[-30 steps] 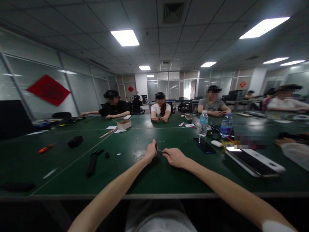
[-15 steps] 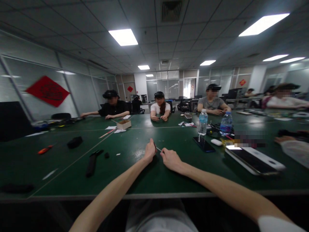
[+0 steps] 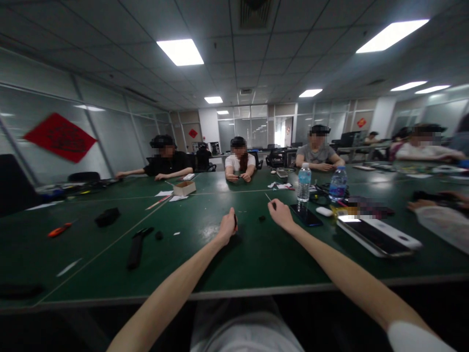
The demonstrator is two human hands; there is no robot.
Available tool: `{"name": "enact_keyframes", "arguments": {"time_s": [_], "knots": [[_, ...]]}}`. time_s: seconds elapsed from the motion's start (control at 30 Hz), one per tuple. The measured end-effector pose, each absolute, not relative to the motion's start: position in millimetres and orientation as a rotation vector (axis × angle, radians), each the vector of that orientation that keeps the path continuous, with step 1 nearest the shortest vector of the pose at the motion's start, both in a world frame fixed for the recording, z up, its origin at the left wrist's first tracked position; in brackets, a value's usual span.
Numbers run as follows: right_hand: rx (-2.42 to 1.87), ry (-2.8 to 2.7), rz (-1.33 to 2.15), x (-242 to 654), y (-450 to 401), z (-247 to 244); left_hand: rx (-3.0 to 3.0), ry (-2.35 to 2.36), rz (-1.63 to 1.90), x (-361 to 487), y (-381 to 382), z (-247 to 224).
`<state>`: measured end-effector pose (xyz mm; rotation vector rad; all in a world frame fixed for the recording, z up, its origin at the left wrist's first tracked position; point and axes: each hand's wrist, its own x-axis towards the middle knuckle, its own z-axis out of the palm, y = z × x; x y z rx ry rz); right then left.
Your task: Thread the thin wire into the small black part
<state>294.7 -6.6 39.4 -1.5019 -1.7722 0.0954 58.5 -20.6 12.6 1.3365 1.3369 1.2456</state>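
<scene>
My left hand (image 3: 227, 227) rests low over the green table, its fingers closed on a small dark object (image 3: 235, 222) that is mostly hidden. My right hand (image 3: 281, 215) sits farther forward, pinching a thin pale stick (image 3: 268, 198) that points up and to the left. A small black piece (image 3: 261, 218) lies on the table between my hands, nearer the right one. Neither hand touches it. A black phone (image 3: 306, 215) lies just right of my right hand.
Two water bottles (image 3: 304, 184) stand beyond the phone, beside a white-cased tablet (image 3: 377, 237). To the left lie an orange-handled screwdriver (image 3: 59, 229), black tools (image 3: 136, 249) and a cardboard box (image 3: 184, 188). Several co-workers sit around the table (image 3: 256, 283).
My right hand has moved forward and to the right, away from my left hand, taking the thin stick with it. My left hand has barely moved. The view has turned slightly.
</scene>
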Motion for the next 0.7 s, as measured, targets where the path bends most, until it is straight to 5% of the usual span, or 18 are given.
{"name": "enact_keyframes", "arguments": {"time_s": [0.3,0.7], "knots": [[-1.728,-1.859,-0.022,332.1,30.1,19.0,1.286,1.32,1.279,52.6,-23.3,24.8],[-1.504,-2.298,-0.193,306.8,22.3,20.5,1.365,1.274,1.233,51.9,-19.7,16.2]]}}
